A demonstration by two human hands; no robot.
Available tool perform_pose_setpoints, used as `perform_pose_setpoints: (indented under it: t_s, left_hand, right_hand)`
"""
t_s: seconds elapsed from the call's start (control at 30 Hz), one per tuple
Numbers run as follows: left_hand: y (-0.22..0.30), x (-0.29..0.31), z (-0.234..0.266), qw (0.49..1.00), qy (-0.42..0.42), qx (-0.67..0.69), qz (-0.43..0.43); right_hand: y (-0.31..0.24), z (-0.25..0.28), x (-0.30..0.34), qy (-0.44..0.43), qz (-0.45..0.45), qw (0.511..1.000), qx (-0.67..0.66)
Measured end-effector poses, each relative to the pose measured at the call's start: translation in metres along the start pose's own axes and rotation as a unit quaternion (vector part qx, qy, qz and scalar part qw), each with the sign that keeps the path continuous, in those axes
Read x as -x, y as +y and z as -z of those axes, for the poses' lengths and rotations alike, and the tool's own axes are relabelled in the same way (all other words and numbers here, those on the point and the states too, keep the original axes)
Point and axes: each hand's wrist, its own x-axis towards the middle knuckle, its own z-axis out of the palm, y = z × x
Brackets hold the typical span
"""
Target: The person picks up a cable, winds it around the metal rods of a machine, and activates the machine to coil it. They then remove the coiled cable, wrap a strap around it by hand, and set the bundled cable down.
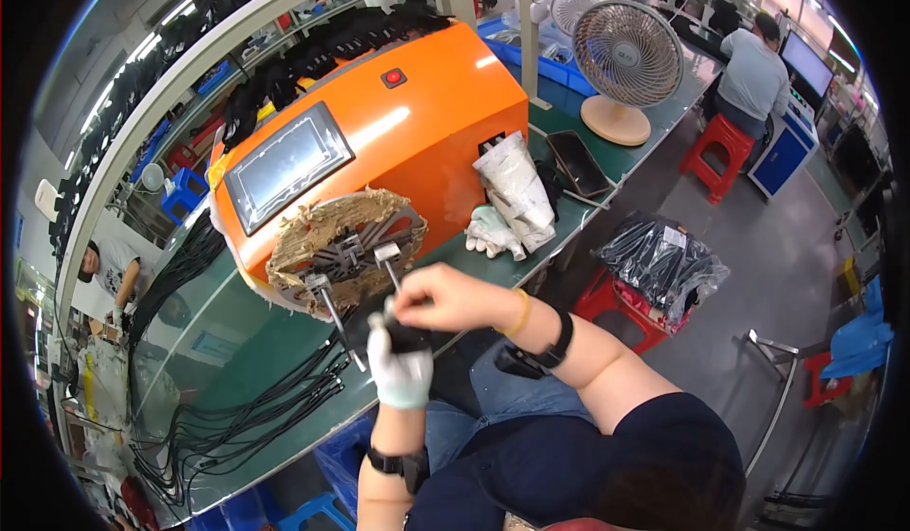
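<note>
Two hands met just in front of the winding disc (346, 251) on the orange machine (379, 142). Left hand (400, 365) wore a white glove, fingers curled shut around a small black cable bundle (406, 338) at the bench edge (275, 455). Right hand (445, 296), bare, crossed over from the right and sat on top of the bundle, fingertips pinched closed near the glove's thumb; whether it gripped the bundle or a thin tie could not be told, the hand hid it. Right wrist carried a yellow band (519, 313) and a black strap (555, 346).

Two metal pegs (389, 261) stuck out of the disc toward the hands, the nearer one almost touching the right knuckles. Disc rim was wrapped in ragged brown tape. Grey screen (284, 166) sat above the disc, red button (393, 78) higher up. Loose black cables (246, 408) lay spread on the green bench to the left. Right of the machine: a spare white glove (488, 232), a taped white roll (517, 190), a dark tray (578, 163), a desk fan (626, 57). Bagged black cables (664, 261) rested on a red stool (616, 308). Another person (754, 71) sat beyond the fan, and one more (109, 265) at far left.
</note>
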Motion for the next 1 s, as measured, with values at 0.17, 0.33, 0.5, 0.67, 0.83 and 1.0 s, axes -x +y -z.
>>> perform_pose_setpoints:
  t_s: [0.17,0.33,0.5,0.67,0.83,1.0]
  left_hand:
    - [0.029,0.06,0.029,0.97,-0.133,-0.177,0.098]
    - [0.054,0.075,0.032,0.842,-0.223,-0.408,0.273]
    - [0.059,0.077,0.008,0.839,-0.159,-0.409,0.322]
    - [0.044,0.064,0.0,0.867,-0.07,-0.34,0.359]
    - [0.037,0.061,-0.008,0.86,-0.168,-0.094,0.473]
    - [0.039,0.054,-0.026,0.906,-0.091,-0.219,0.35]
  right_hand:
    - [-0.049,-0.022,0.031,0.013,0.234,0.955,0.182]
    - [-0.039,-0.049,0.045,-0.074,0.294,0.935,0.185]
    - [-0.02,-0.052,0.043,-0.074,0.301,0.939,0.148]
    - [-0.025,-0.045,0.036,0.014,0.315,0.947,0.054]
    - [-0.034,-0.031,0.034,-0.03,0.193,0.978,0.076]
    - [-0.038,-0.006,0.042,-0.005,-0.058,0.992,-0.109]
